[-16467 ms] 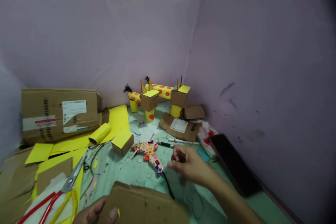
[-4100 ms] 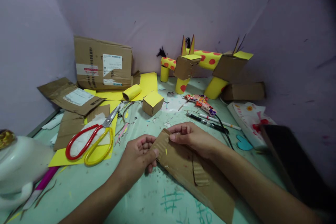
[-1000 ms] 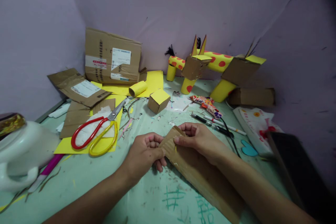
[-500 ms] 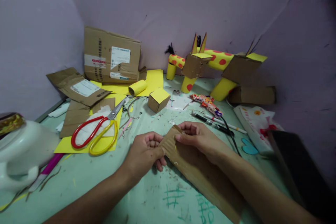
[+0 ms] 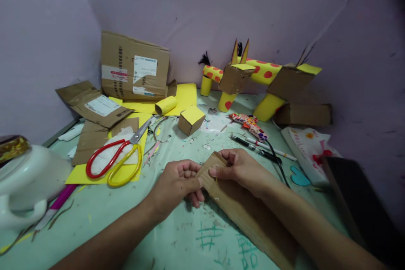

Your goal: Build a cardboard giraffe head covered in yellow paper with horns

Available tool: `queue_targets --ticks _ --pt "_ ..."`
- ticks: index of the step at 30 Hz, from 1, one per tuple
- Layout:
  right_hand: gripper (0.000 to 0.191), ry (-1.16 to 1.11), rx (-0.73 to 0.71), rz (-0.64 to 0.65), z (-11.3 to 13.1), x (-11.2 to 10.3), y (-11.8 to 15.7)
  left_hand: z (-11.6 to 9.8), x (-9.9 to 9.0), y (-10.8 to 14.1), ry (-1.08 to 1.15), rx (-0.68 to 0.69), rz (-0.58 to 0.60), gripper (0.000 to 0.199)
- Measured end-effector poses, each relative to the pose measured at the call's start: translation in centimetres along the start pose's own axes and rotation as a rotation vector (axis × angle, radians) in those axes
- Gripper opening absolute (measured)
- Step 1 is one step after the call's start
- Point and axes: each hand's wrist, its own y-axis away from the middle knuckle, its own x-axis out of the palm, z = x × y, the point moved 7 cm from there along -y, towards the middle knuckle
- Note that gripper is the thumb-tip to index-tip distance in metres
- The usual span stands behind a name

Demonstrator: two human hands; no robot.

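A long folded strip of brown cardboard slants from the middle of the table toward the lower right, passing under my right forearm. My left hand pinches its left edge near the upper end. My right hand grips the same end, thumb on top and fingers behind. Beyond the hands sits a small cardboard cube with a yellow top. Red-and-yellow scissors lie left of my left hand, over yellow paper.
Spotted yellow cardboard animals stand at the back. A large cardboard piece leans on the wall. A white teapot-like vessel is at left, pens and a dark flat object at right.
Both hands and the cardboard's upper end have shifted slightly to the right, and the strip's angle has changed a little. The grips look the same.
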Motion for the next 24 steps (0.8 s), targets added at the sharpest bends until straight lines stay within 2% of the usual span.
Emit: queue_targets --ticks 2,5,13,18,24 --pt "0.020 -0.013 0.014 -0.003 -0.1 -0.2 0.0 0.1 0.0 -0.1 0.103 -0.044 0.059 0.023" --pt "0.021 -0.013 0.029 -0.021 0.0 -0.4 0.1 0.2 0.0 -0.2 0.191 -0.090 0.086 0.024" --pt "0.016 -0.011 -0.022 0.015 0.6 0.5 0.4 -0.1 0.3 0.3 -0.103 0.008 -0.053 0.019" --pt "0.025 -0.024 -0.062 0.115 0.9 1.2 0.6 -0.4 0.0 0.6 -0.111 0.010 -0.095 0.017" --pt "0.023 0.068 -0.064 0.051 1.0 0.8 0.7 -0.6 0.0 0.7 -0.119 0.032 -0.103 0.017"
